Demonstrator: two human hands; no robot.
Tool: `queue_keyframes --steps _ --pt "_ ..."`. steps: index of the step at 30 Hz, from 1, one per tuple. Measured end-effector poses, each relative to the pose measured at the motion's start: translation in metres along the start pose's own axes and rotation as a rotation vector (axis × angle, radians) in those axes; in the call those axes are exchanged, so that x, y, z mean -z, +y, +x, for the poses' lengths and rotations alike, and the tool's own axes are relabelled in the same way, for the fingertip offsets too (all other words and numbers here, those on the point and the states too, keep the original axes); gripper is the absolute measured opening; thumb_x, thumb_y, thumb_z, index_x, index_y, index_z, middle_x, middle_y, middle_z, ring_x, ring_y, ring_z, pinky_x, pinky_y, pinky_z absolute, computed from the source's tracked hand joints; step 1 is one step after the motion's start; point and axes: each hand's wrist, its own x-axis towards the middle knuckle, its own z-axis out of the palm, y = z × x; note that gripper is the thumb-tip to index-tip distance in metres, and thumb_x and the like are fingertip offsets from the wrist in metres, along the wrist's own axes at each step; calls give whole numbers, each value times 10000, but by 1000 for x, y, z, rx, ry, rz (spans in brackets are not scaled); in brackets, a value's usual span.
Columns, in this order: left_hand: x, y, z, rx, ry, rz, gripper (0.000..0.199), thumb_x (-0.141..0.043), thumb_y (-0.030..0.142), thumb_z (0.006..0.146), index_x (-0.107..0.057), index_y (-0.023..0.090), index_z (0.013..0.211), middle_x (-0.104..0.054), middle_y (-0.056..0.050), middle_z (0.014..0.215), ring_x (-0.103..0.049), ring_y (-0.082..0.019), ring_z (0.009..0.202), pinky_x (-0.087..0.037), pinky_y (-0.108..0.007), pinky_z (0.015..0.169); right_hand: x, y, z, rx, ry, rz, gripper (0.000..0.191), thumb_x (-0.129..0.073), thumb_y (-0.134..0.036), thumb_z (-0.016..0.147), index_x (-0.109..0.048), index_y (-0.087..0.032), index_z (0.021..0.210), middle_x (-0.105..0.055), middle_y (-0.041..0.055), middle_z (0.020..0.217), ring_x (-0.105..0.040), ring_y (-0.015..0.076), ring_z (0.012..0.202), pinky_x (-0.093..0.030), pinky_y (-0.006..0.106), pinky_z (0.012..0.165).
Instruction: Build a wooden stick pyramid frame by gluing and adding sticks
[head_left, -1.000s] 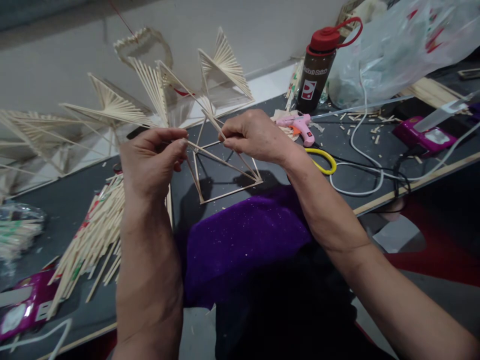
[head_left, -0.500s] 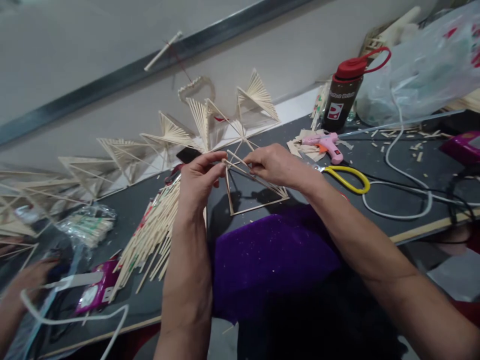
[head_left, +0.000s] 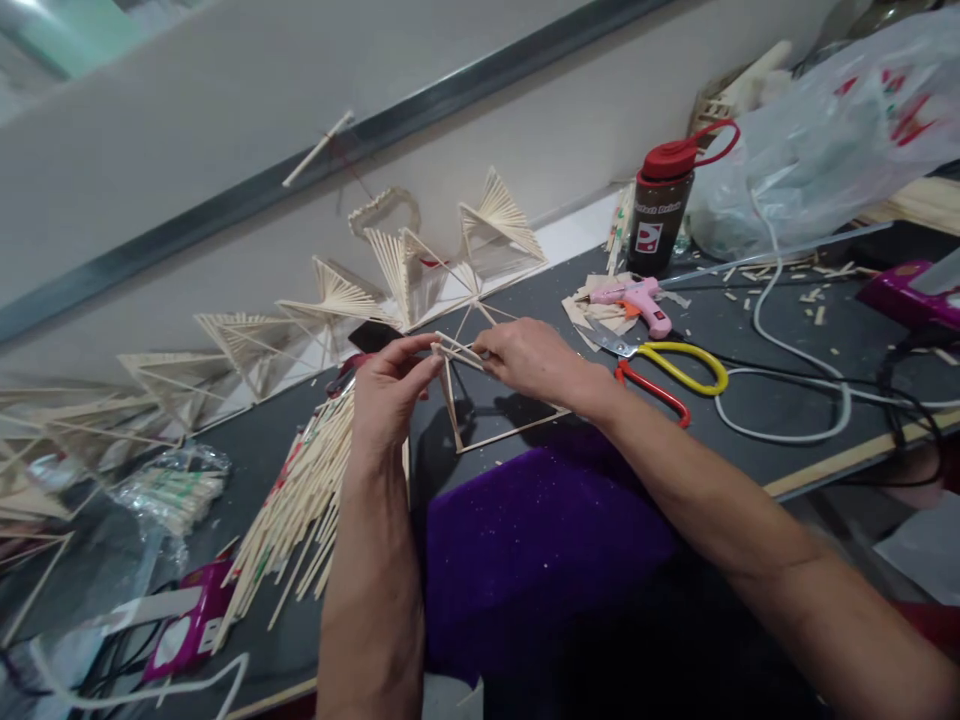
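My left hand (head_left: 394, 385) pinches the upper corner of a frame (head_left: 514, 432) of thin wooden sticks that stands on the dark table. In my right hand (head_left: 529, 358), thumb and fingers close on a thin wooden stick (head_left: 459, 350), whose far end lies at the corner by my left fingertips. The right hand covers part of the frame behind it. Left of my left arm lies a loose pile of wooden sticks (head_left: 300, 500). Finished-looking fan-shaped stick structures (head_left: 341, 293) stand in a row along the wall.
Scissors (head_left: 679, 365) with yellow and red handles and a pink glue gun (head_left: 641, 300) lie to the right. Behind them stand a dark bottle (head_left: 660, 220) with a red lid and a plastic bag (head_left: 832, 160). White cables (head_left: 844, 400) cross the table. A bagged stick bundle (head_left: 176, 490) lies left.
My right hand has shifted slightly left and down along with the view, still on the stick. Another person's hand at the lower left has gone out of view.
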Motion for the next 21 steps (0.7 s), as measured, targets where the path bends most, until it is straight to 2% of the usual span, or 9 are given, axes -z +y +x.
queue_keyframes --steps 11,21 --pt "-1 -2 -3 -20 50 49 316 -831 281 701 -792 184 999 -739 -69 841 -669 -152 681 -395 -183 464 3 1 2 -10 -17 28 316 -473 -160 909 -761 -173 1037 -769 140 990 -681 219 864 -312 293 599" --pt "-6 -2 -3 -32 139 36 354 -856 264 668 -792 188 1008 -747 -49 820 -681 -144 664 -410 -173 470 6 0 4 -7 -60 104 327 -475 -142 893 -777 -157 1016 -761 159 941 -673 207 825 -353 289 605"
